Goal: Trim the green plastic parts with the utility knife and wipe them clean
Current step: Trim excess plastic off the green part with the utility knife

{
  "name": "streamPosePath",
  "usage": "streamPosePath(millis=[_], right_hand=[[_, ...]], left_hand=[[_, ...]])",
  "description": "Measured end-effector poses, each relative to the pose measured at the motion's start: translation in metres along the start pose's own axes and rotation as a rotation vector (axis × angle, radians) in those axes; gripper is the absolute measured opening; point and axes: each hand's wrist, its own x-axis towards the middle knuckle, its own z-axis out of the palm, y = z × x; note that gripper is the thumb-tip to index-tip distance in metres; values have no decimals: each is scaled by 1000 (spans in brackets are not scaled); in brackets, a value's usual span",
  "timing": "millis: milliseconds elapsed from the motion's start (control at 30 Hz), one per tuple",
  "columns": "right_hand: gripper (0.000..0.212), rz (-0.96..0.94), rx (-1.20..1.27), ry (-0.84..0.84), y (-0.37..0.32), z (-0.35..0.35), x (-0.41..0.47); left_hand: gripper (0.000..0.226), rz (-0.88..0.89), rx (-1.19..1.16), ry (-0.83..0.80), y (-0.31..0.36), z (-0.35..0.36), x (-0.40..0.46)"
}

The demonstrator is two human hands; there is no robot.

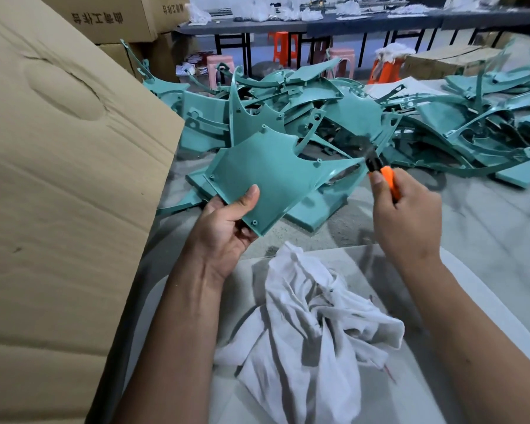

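A large cardboard box fills the nine o'clock side of the view, its flap leaning in toward the centre. More cardboard boxes with printed characters stand stacked at eleven o'clock behind it.

Just right of the box, the left hand holds one green plastic part up at the centre. Its grip is clenched on the part's lower corner, with the thumb pressed flat on the top face and the fingers curled underneath. The part is a broad curved panel with small screw bosses along its edges, and its pointed tip reaches toward three o'clock.

Below the hands, at six o'clock, a crumpled white rag lies on a pale surface in front of the person.

Beyond the held part, from twelve to two o'clock, a heap of green plastic parts sprawls across the grey floor, overlapping and tilted in all directions.

At three o'clock of the held part, the right hand grasps the utility knife, fingers wrapped round its orange body and the thumb lying along it. The knife's black nose sits at the panel's pointed tip; the blade is blurred, so I cannot tell whether it touches the plastic.

Far back, at twelve to one o'clock, a dark tabletop carries white bagged items, with orange and pink stools beneath it.
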Motion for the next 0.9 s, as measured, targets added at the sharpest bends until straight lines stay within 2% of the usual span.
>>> streamPosePath(millis=[100, 167, 300, 367, 433, 567, 700, 767, 833, 900], right_hand=[[46, 133, -162, 22, 11, -7, 6], [46, 111, -134, 43, 10, -9, 6], [30, -234, 126, -109, -14, 0, -5], [32, -391, 152, -202, -23, 4, -12], [35, -443, 109, -271, -27, 6, -16], [35, -334, -26, -161, -18, 4, -12], [42, 44, -203, -70, 2, -5, 2], [43, 99, -217, -7, 6, -7, 3], [41, 30, -63, 23, -4, -6, -1], [39, 44, 344, -66, -21, -1, -8]], left_hand=[[32, 17, 35, 30, 0, 2, -1], [31, 60, 95, 89, 0, 3, -1], [35, 175, 172, 178, -2, 5, 2], [38, 207, 172, 191, -2, 6, 2], [47, 222, 170, 185, -1, 6, 2], [60, 211, 122, 179, 1, 5, 1], [55, 184, 103, 156, 3, 4, 0], [52, 195, 119, 148, 2, 5, -1], [47, 210, 151, 161, 1, 7, -1], [37, 226, 190, 168, -1, 8, 0]])
